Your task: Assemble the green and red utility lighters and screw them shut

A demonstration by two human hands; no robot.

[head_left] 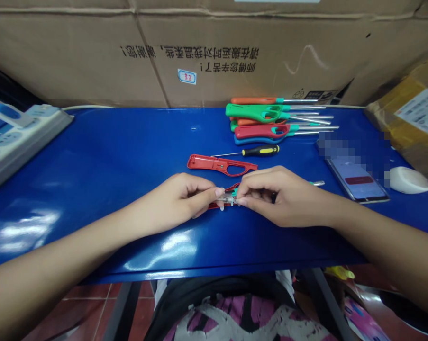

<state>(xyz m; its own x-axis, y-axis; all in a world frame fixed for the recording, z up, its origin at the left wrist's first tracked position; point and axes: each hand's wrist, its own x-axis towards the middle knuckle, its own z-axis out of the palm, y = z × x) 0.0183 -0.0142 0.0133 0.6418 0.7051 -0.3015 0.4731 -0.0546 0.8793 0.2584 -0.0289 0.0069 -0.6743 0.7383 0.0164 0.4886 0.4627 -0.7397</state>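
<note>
Both my hands meet at the middle of the blue table [103, 161]. My left hand [180, 201] and my right hand [281, 196] pinch an opened red stick lighter [228, 196] with a clear inner part and a teal collar; its metal tip [318, 183] sticks out past my right hand. Just behind lies a separate red lighter shell half [221, 165]. A small screwdriver [258, 151] with a black and yellow handle lies beyond that.
A pile of several red, green, orange and blue stick lighters [267, 121] sits at the back. A phone [358, 182] and a white mouse [409, 180] lie at right, a power strip [18, 135] at left. Cardboard boxes [199, 47] stand behind the table.
</note>
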